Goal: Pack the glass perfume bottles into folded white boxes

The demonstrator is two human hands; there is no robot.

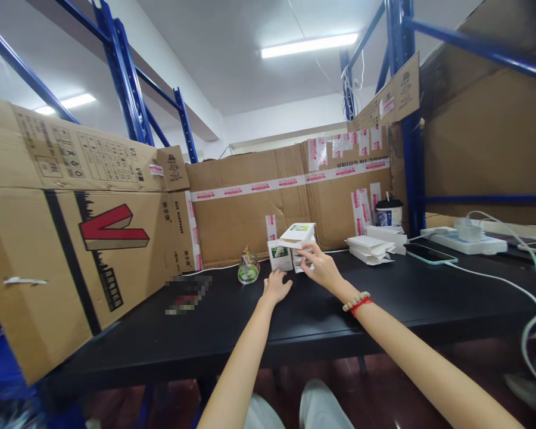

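Observation:
Small white boxes with green pictures stand grouped at the back middle of the black table. My left hand (pixel 277 287) lies low at the foot of the upright white box (pixel 280 253), fingertips against it and thumb spread. Resting on the group is another white box (pixel 298 231), tilted. My right hand (pixel 322 268) has its thumb and fingers bent at that box's near right edge, pinching it. Part of the boxes behind my right fingers is hidden. Just left of the group stand glass perfume bottles (pixel 249 272) with green at the front.
Flattened white cartons (pixel 370 249) lie to the right, near a lidded paper cup (pixel 388 213). A phone (pixel 431 254) and a white power strip (pixel 467 241) with cables sit further right. Cardboard walls (pixel 245 208) bound the black table (pixel 196 333) at back and left.

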